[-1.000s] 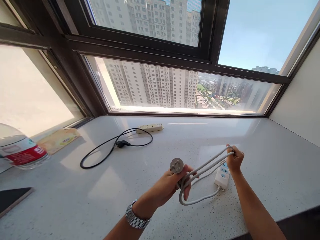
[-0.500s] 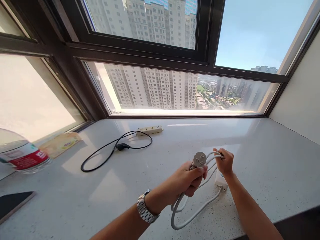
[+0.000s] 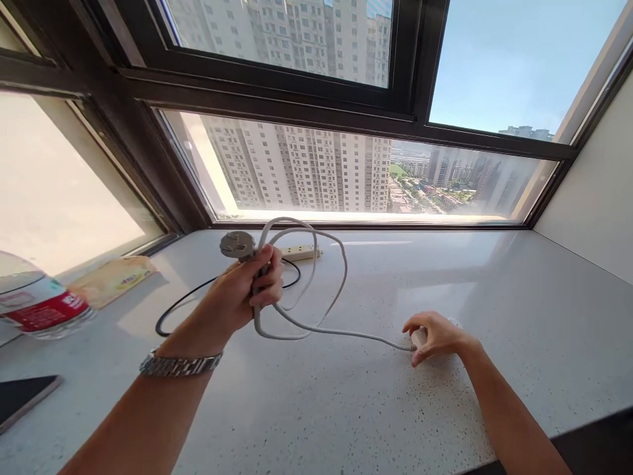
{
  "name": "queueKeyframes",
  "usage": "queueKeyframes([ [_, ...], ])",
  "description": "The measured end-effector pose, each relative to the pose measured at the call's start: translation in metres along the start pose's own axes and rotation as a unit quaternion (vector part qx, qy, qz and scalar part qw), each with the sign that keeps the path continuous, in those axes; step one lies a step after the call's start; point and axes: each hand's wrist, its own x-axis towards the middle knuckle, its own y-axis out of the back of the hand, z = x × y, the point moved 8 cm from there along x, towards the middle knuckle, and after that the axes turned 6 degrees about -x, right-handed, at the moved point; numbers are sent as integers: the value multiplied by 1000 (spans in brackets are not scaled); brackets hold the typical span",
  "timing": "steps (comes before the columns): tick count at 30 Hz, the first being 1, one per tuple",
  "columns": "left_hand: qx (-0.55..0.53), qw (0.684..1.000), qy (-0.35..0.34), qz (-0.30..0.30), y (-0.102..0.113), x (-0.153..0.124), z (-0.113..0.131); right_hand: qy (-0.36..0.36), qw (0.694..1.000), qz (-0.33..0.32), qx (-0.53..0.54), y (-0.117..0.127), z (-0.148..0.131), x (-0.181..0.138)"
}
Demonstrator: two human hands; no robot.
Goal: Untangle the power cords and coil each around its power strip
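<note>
My left hand (image 3: 247,287) is closed around a grey three-pin plug (image 3: 237,244) and loops of its cord. The plug's pins point up. From this hand the white cord (image 3: 341,333) hangs in loose loops above the counter and runs right to a white power strip (image 3: 419,338). My right hand (image 3: 440,336) grips the strip's cord end between thumb and fingers, on the counter. Most of the strip is hidden under that hand and wrist.
A second, cream power strip (image 3: 301,253) with a black cord (image 3: 171,310) lies behind my left hand. A large bottle (image 3: 44,303), a tissue pack (image 3: 113,280) and a dark flat device (image 3: 24,399) sit at left. Windows line the counter's (image 3: 316,409) back.
My left hand has swung left and up with the plug, drawing the cord loops along. My right hand has let go of the loops and come down onto the white power strip.
</note>
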Motion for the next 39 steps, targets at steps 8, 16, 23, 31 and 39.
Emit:
queueKeyframes([
  [8,-63,986,-36,152,41,-13,32,-118,982,67,-127,20,2,-1],
  [16,-127,973,-159,105,20,-15,39,-252,959,106,-75,40,55,-18],
  [23,-88,966,-167,-175,-31,-20,28,-265,938,41,219,9,48,-19],
  [31,113,952,-42,-281,-102,-45,-75,-112,728,165,655,-22,-7,16],
  [39,266,916,62,-295,-133,-49,-168,28,696,221,683,-14,-40,8],
])
